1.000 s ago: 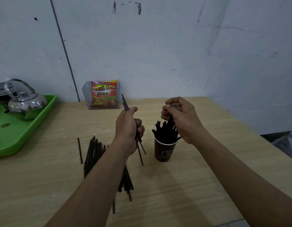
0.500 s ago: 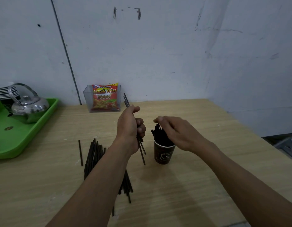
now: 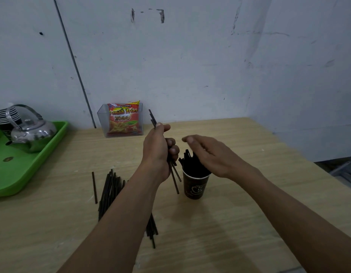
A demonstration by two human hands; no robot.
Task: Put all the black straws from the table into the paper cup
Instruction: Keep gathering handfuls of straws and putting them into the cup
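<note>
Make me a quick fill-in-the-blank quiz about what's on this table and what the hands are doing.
1. The left hand grips a few black ____.
2. The paper cup stands under the ____ hand.
3. The metal kettle sits on a ____ tray.
4. The snack packet stands in a clear ____.

Missing words: straws; right; green; box

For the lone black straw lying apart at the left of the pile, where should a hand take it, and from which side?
Pinch the lone straw near its middle from straight above, fingertips on its two long sides. It lies flat on the table, thin and nearly lengthwise away from the person, with bare wood to its left; the pile crowds its right.
</note>
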